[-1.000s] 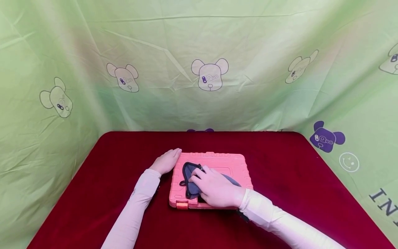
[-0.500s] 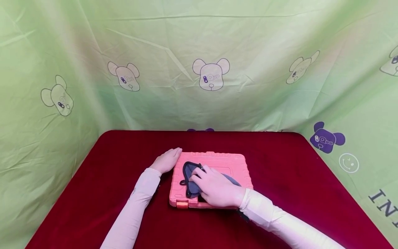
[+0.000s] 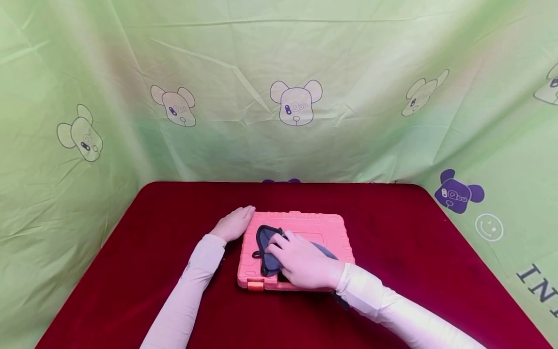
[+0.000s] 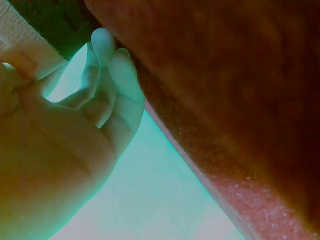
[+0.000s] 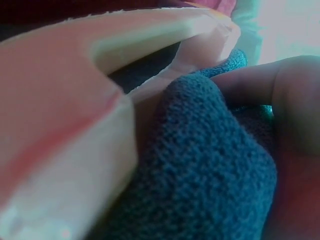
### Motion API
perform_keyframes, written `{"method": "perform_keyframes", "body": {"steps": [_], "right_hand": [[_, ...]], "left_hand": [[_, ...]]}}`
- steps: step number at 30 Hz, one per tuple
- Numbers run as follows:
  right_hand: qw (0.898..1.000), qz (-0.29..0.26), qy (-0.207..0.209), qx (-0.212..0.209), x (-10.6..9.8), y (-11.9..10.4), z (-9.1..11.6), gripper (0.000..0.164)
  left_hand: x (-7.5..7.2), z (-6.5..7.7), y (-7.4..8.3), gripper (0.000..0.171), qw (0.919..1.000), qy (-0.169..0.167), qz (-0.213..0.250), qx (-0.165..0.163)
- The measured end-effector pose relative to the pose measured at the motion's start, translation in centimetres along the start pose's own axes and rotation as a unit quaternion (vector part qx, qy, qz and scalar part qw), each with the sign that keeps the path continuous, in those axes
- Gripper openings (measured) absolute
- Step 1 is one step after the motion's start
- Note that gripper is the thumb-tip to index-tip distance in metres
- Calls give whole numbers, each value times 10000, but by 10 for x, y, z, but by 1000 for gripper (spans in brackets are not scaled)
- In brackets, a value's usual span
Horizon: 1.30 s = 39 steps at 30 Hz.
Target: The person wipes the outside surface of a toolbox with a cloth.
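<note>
A coral-pink plastic case with an orange latch at its front left lies flat on the table. On its upper face, a dark blue cloth with black edging and a small loop is bunched under my right hand. That hand grips the cloth with bent fingers. In the right wrist view, the fuzzy cloth bulges beside the fingers, close to the case's handle. My left hand rests against the case's far left edge, fingers extended. The left wrist view shows its palm and fingers.
Dark red fabric covers the table. Behind and at both sides hangs a pale green curtain printed with bear heads, close to the table's edges.
</note>
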State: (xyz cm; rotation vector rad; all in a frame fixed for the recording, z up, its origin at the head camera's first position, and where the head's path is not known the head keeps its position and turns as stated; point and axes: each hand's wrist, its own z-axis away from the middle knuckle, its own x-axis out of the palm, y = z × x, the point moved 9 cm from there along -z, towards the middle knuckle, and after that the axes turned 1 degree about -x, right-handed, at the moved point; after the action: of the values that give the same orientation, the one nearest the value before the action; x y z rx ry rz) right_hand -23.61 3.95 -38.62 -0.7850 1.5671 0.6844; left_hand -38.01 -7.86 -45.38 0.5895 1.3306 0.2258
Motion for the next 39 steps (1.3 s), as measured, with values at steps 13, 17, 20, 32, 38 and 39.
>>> {"method": "perform_keyframes", "body": {"steps": [13,17,20,32,38,39], "right_hand": [[10000,45,42,-16,0,0,-1,37],[10000,42,55,-7,0,1,-1,37],[10000,41,59,5,1,1,0,38],[9999,-26,143,70,2,2,1,39],[9999,-33,106,118,2,2,1,39],[9999,-34,94,132,2,2,1,39]], "left_hand": [[1,-1,-2,52,10000,-36,-1,-34],[0,-1,-1,51,10000,2,-26,3],[0,-1,0,51,10000,7,-41,-6],[2,0,-2,48,10000,14,10,-56],[1,-1,-1,47,10000,50,23,-42],[1,-1,-1,47,10000,49,22,-40]]}}
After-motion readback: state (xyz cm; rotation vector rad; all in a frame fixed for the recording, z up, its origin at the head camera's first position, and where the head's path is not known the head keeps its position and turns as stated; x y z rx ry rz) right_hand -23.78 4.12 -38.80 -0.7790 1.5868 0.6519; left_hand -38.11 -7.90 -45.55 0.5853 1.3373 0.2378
